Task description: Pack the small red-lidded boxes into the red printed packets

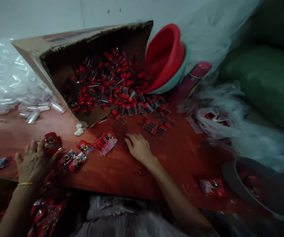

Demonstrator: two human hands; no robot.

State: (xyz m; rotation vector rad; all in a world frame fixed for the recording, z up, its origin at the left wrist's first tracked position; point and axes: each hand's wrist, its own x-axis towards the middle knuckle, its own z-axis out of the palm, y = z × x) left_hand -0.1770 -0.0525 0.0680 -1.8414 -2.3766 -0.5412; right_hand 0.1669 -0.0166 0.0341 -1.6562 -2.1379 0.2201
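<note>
The reddish, smooth worktop is lit dimly, with a soft sheen shown. At its far side, an open cardboard carton is tipped toward the near side, its rough-edged mouth filled with small clear pieces with glossy red ends. Shiny transparent plastic is heaped at far left. Right of the carton, a round red bowl is nested in a pale teal one, both tilted; a grey, rimmed basin is seen at near right.

The left hand is held palm down with fingers apart, beside a glossy red packet; whether it is touched cannot be told. The right hand is lowered near the worktop's middle, fingers loosely bent and thumb slightly apart, with nothing seen gripped.

Between the hands, flat red printed packets are overlapped in a fan. Such slick, thin packets are best steadied by light fingertip pressure and taken by their edges, so that neither sliding nor creasing is caused. Thin rings are seen nearer.
</note>
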